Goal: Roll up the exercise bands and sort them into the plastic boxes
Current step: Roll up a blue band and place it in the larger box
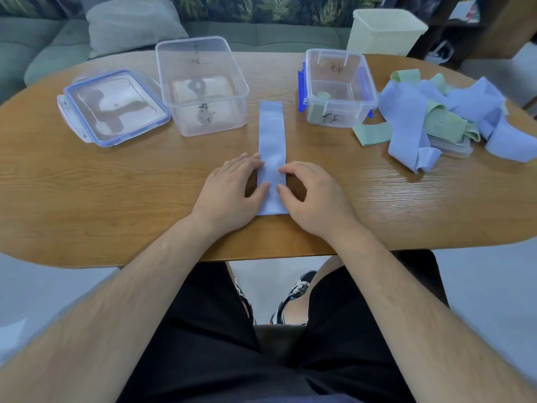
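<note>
Blue band (271, 135) lies flat on the bench (116, 184) toward 12 o'clock, unrolled. My left hand (229, 187) and right hand (315, 196) press fingertips onto its 6 o'clock end. Next: curl that end over tightly.

— Where's the stretched-out band (271, 132)?
— On the table (116, 184), in the middle, running from the near edge toward the far side. The left hand (232, 187) touches its left edge and the right hand (313, 196) its right edge, both at the near end.
— And the boxes?
— Its far end reaches in between them: the left box (203, 85) and the right box (338, 85). A rolled band (324, 96) sits inside the right one. A lid (116, 107) lies just left of the left box.
— The other bands?
— In a pile (444, 117) right of the right box, lying on a second lid (453, 148). Behind the table stand a bin (383, 30), at the far right, and a sofa (58, 48) with a cushion (130, 24) on it.
</note>
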